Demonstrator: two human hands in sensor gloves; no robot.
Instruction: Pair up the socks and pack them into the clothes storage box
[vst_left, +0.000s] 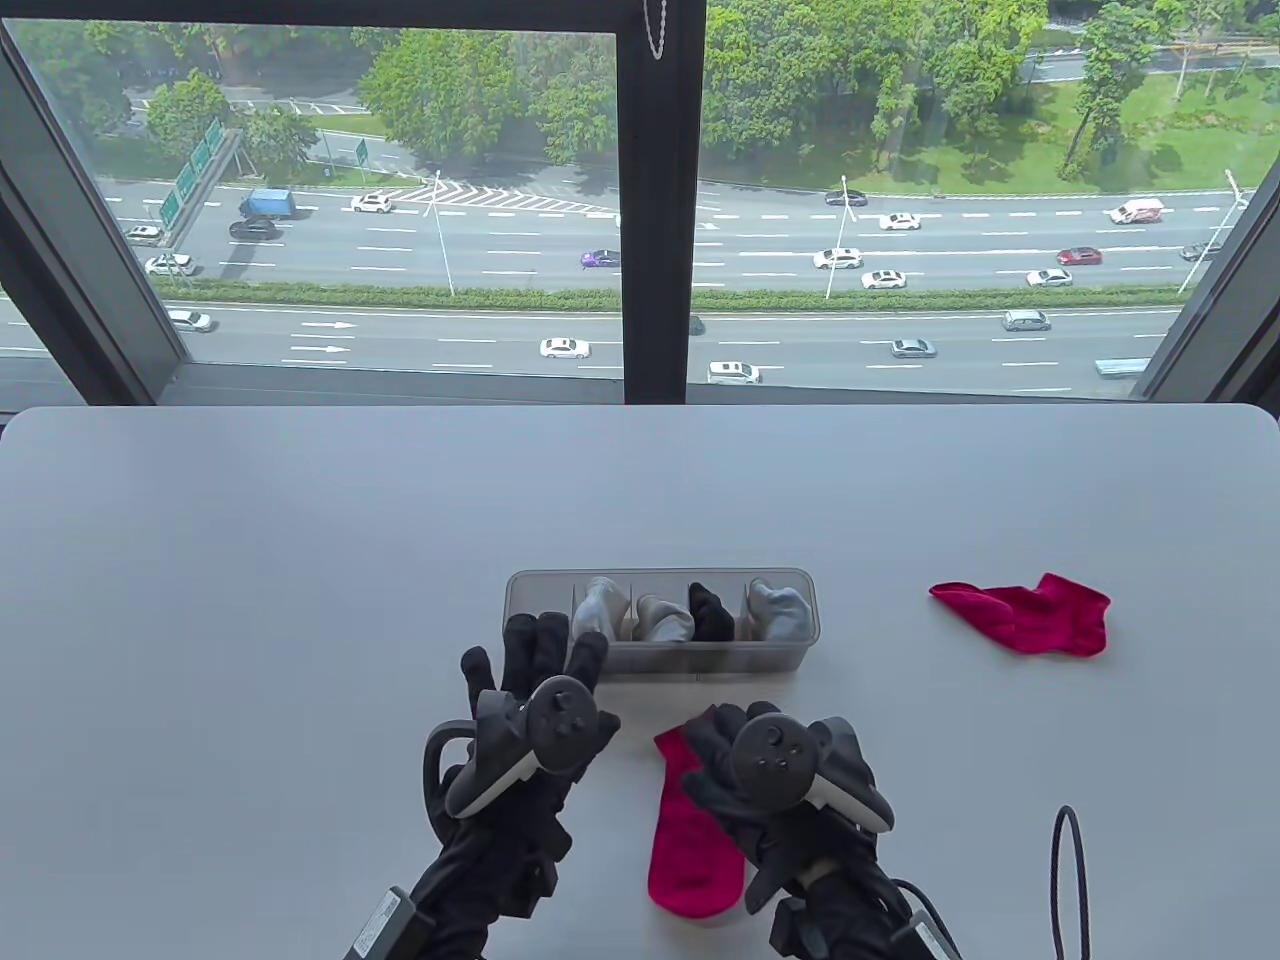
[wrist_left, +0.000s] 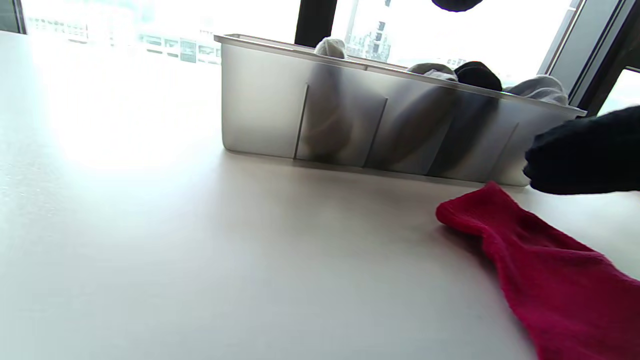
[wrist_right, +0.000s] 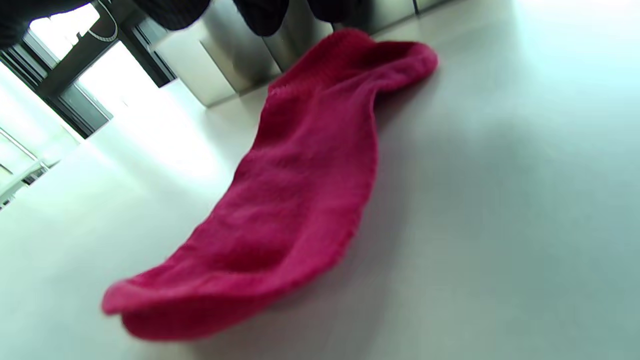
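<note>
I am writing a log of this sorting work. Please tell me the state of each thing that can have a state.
Storage box: open, no lid; four compartments filled, leftmost one hidden by left hand.
Near red sock: flat on table, unpaired, its top end under right hand.
Far red sock: loose on table, right of box.
Left hand: fingers spread, over box's left end.
Right hand: over sock; grip unclear.

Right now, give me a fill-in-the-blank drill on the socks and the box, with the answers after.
1. The two socks outside the storage box are both ____ in colour.
2. The box's leftmost compartment is ____.
3. The near sock lies partly under the ____ hand.
4. The far sock lies to the ____ of the box in the table view.

Missing words: red; empty; right; right
</note>
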